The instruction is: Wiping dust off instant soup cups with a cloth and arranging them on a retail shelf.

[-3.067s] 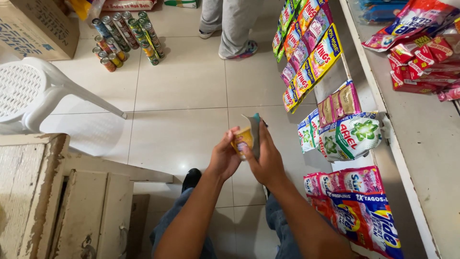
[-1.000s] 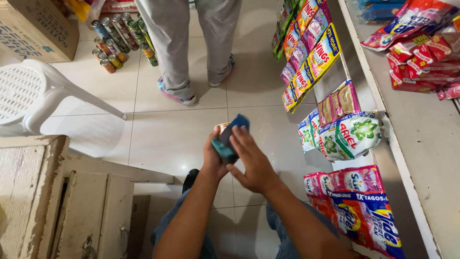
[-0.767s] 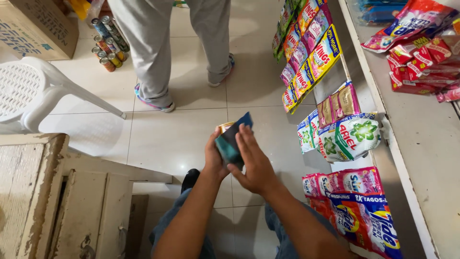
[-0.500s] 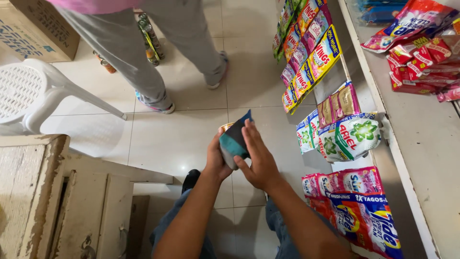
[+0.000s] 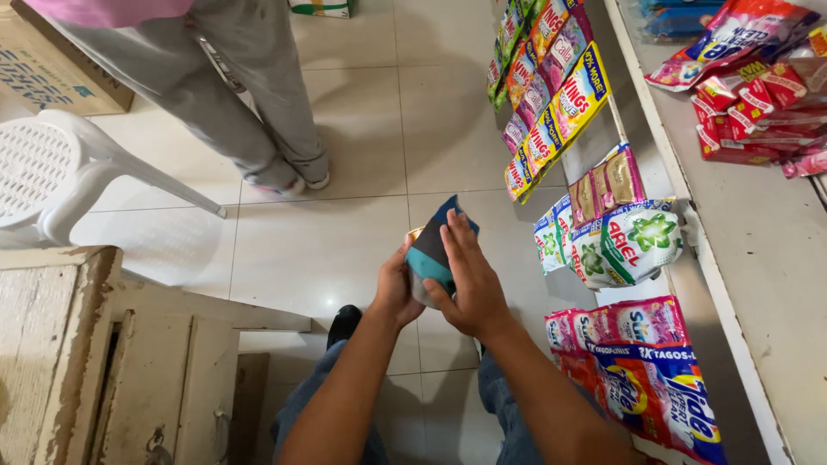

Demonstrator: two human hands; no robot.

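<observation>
**Stepped in close: grey trousers now at the top left, wallet raised between both hands**

Closer now than half a second back, those grey trousers (image 5: 233,95), with feet planted on the floor tiles (image 5: 362,129) just past the white plastic chair (image 5: 52,164). Gone from view behind the legs: the stack of cans seen at the top left earlier.

Up a touch and tilted, too: the wallet (image 5: 431,254), a dark blue and teal fold with a yellowish edge peeping out at its left side. Held low in front of the body, above the floor, well apart from everything on the right.

Left hand (image 5: 396,288): curled round the wallet's lower left side, thumb across the front, a firm hold. Right hand (image 5: 469,284): fingers long and nearly flat against the wallet's right face, pressing rather than clenching, only half closed round it. Both hands in contact with the wallet, then, neither one free.

Unchanged round about: hanging strips of sachets (image 5: 551,95) along the table (image 5: 758,258) front, green-and-white detergent bags (image 5: 637,241) beside the right wrist, red packets (image 5: 741,77) up on top, worn wooden cabinet (image 5: 86,344) at the lower left.

Judging by the fingers spread on the fold, wallet being opened or sorted through, with someone standing in wait.
</observation>
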